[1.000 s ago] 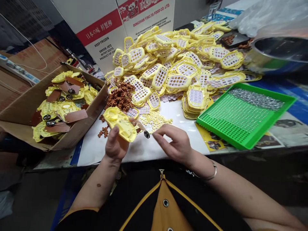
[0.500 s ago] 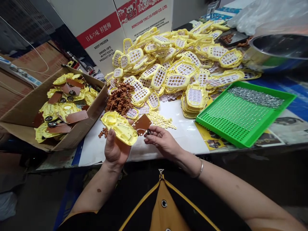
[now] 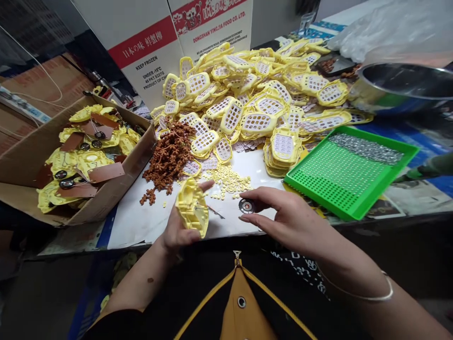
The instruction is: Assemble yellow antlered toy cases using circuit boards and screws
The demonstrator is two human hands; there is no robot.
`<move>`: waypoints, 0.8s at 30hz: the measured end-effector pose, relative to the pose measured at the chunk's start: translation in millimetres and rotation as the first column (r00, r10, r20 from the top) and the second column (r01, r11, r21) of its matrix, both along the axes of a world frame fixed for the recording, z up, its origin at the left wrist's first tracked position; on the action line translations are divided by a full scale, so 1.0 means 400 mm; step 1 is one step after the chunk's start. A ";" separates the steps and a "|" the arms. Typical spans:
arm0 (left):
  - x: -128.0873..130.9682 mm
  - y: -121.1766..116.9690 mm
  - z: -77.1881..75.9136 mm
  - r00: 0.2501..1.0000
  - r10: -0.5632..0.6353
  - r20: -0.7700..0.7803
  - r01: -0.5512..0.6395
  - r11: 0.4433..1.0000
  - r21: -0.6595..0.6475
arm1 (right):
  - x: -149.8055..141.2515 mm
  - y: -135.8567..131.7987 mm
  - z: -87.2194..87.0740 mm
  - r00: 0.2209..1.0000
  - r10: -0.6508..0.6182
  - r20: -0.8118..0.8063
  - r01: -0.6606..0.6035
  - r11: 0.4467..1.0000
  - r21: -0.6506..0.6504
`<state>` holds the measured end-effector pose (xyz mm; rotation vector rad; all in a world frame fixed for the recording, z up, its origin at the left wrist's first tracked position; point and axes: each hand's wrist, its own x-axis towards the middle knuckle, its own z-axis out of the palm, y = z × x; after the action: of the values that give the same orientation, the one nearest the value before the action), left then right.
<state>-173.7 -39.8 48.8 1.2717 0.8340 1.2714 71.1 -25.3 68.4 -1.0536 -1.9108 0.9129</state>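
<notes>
My left hand [image 3: 173,232] grips a yellow plastic housing half [image 3: 193,210], now tilted on its side with its ribbed inside facing right. My right hand [image 3: 288,219] pinches a small round speaker [image 3: 247,206] by its edge, between thumb and fingers. A thin brown circuit board [image 3: 216,212] shows almost edge-on just right of the housing. Whether wires still join it to the speaker cannot be made out. Behind the hands lie small yellow pieces [image 3: 230,182] and a heap of brown rubbery parts [image 3: 168,158].
On the left, a cardboard box [image 3: 132,172] holds yellow housings with boards and speakers. A large pile of yellow housings with perforated white faces [image 3: 258,120] covers the back. To the right are a green tray [image 3: 320,205] with metal screws and a steel bowl [image 3: 399,97].
My left hand has turned the yellow housing onto its side. My right hand has moved right and now holds the speaker face-on. The board has swung from flat view to edge-on.
</notes>
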 end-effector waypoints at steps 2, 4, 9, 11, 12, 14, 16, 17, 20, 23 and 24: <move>0.011 -0.003 0.003 0.981 -0.194 0.032 0.196 0.974 -0.110 | -0.010 0.006 0.018 0.996 0.087 -0.032 -0.088 0.996 -0.013; 0.025 -0.009 0.001 0.946 -0.313 0.079 0.323 0.923 -0.209 | -0.030 0.016 0.029 0.983 0.172 -0.060 -0.175 0.983 -0.049; 0.059 -0.022 -0.020 0.948 -0.222 0.227 0.297 0.873 -0.388 | -0.105 0.040 -0.010 0.984 0.008 -0.178 -0.014 0.999 -0.033; 0.064 -0.022 -0.029 0.943 -0.171 0.286 0.286 0.857 -0.429 | -0.126 0.047 -0.044 0.978 -0.025 -0.209 0.040 0.997 0.069; 0.064 -0.022 -0.033 0.938 -0.161 0.307 0.289 0.852 -0.436 | -0.133 0.050 -0.059 0.979 -0.015 -0.204 0.043 0.990 0.134; 0.062 -0.019 -0.040 0.923 -0.160 0.349 0.310 0.846 -0.433 | -0.136 0.056 -0.083 0.984 0.019 -0.175 0.027 0.966 0.257; 0.059 -0.014 -0.044 0.907 -0.173 0.385 0.344 0.832 -0.436 | -0.133 0.060 -0.096 0.985 0.047 -0.164 0.008 0.948 0.319; 0.058 -0.012 -0.046 0.902 -0.176 0.394 0.354 0.824 -0.442 | -0.131 0.061 -0.099 0.985 0.053 -0.162 0.003 0.945 0.327; 0.056 -0.005 -0.045 0.910 -0.157 0.385 0.337 0.820 -0.462 | -0.126 0.064 -0.102 0.986 0.054 -0.155 0.003 0.938 0.346; 0.058 0.001 -0.043 0.916 -0.121 0.382 0.305 0.829 -0.469 | -0.129 0.067 -0.106 0.989 0.055 -0.135 0.001 0.924 0.382; 0.059 0.003 -0.044 0.916 -0.113 0.384 0.300 0.830 -0.471 | -0.131 0.068 -0.109 0.991 0.045 -0.130 0.010 0.918 0.397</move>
<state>-150.0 -38.7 31.3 0.6547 0.6976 0.9555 18.8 1.8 24.9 -0.7134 -1.8869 0.5537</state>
